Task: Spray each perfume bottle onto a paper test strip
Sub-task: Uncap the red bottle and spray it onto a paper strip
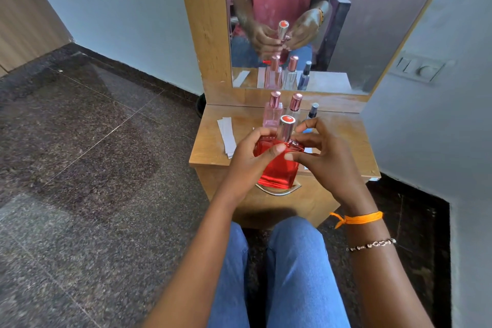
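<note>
Head view shows both hands raised over the front edge of the wooden surface (213,149), sharing one red bottle (279,168) between them. Her left hand (250,157) wraps the bottle's left side with the thumb across its front, while the right hand (324,152) pinches the shoulder just beside the silver cap (287,128). Behind them stand a pink bottle (273,112), a clear bottle (295,106) and a small blue bottle (312,112), with white paper strips (226,136) lying to the left.
</note>
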A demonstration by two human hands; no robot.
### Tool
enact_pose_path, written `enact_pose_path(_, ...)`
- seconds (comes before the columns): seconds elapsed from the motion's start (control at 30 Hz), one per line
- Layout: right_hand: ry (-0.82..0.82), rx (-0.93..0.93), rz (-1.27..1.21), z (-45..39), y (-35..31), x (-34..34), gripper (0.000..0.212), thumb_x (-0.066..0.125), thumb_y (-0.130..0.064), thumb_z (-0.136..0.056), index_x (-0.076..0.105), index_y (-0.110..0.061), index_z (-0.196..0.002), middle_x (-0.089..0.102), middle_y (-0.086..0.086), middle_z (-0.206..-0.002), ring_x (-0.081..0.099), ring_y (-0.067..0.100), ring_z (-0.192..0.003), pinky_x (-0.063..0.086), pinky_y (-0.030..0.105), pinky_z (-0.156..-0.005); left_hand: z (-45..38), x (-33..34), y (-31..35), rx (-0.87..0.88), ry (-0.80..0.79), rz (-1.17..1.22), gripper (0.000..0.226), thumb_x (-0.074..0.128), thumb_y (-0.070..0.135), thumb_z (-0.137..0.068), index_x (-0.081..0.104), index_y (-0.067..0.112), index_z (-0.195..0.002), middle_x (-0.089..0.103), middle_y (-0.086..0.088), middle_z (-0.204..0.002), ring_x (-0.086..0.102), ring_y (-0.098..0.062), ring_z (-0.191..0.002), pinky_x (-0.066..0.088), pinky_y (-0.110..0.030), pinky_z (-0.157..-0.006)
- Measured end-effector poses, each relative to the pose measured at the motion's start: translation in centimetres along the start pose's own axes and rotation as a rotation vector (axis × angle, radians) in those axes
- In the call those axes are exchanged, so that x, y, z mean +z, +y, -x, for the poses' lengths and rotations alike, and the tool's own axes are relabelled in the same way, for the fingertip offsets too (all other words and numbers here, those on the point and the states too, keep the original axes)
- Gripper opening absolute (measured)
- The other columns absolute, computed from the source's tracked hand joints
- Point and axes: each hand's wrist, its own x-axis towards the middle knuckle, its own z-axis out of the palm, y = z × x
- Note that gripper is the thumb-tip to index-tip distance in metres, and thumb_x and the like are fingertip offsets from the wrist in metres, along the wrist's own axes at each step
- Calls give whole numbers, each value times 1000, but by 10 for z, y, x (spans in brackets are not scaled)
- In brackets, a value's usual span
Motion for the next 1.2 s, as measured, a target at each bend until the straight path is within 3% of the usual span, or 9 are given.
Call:
enact_pose_path(0.13,0,17,-49,1,-5,-3,29,74,-19,-78,58,-20,-103,68,-6,-102,64,0,-91,50,18,-77,3,3,-4,35,56,7,24,65,42,-76,61,36,-99,66,10,-100,62,-7,-96,51,-29,-83)
enact_pose_path(0.23,109,-11,-41,-2,-12,0,30,73,-28,-79,60,-20,-105,65,-7,-105,60,4,-95,48,15,-74,3,3,-5,65,87,-51,28,65,44,-75,60,34,-100,66,14,-96,62,-3,-94,49,-24,-81)
enact_pose_path(0.4,113,-60,-52,-8,-24,11,25,76,-16,-76,63,-10,-96,65,-2,-86,60,20,-80,51,33,-75,4,3,-3,104,74,-70,23,64,35,-77,59,36,-100,65,17,-98,61,3,-94,47,-13,-79)
enact_pose_path(0.57,86,-89,-69,-11,-23,9,20,75,-8,-77,64,-6,-93,66,8,-84,63,28,-81,54,35,-77,5,4,-2,96,59,-87,24,62,41,-77,58,38,-101,65,15,-100,61,3,-94,47,-12,-78)
enact_pose_path(0.73,-2,-103,-172,-13,-22,2,21,71,-2,-78,65,-16,-93,68,5,-87,64,21,-85,54,33,-83,6,1,0,76,12,-49,29,61,48,-75,58,37,-102,67,13,-99,63,-1,-94,49,-18,-76)
enact_pose_path(0.83,-80,-129,-216,-15,-20,-4,26,69,-1,-79,66,-21,-94,70,0,-89,66,14,-86,54,26,-82,7,2,2,58,-15,22,21,64,38,-78,60,40,-99,68,12,-99,64,-4,-96,50,-20,-77)
enact_pose_path(1.0,-180,-126,-344,-15,-15,-7,26,68,-8,-75,66,-15,-100,74,-8,-86,67,8,-87,53,21,-81,10,-4,1,12,-101,168,23,65,26,-80,64,34,-101,71,8,-97,66,-12,-97,54,-27,-80)
enact_pose_path(1.2,-73,-75,-387,-10,-10,4,34,74,-18,-74,64,-16,-106,71,7,-98,65,19,-93,54,34,-87,9,6,4,99,98,52,25,70,28,-76,62,36,-99,69,18,-92,64,-1,-91,48,-15,-75)
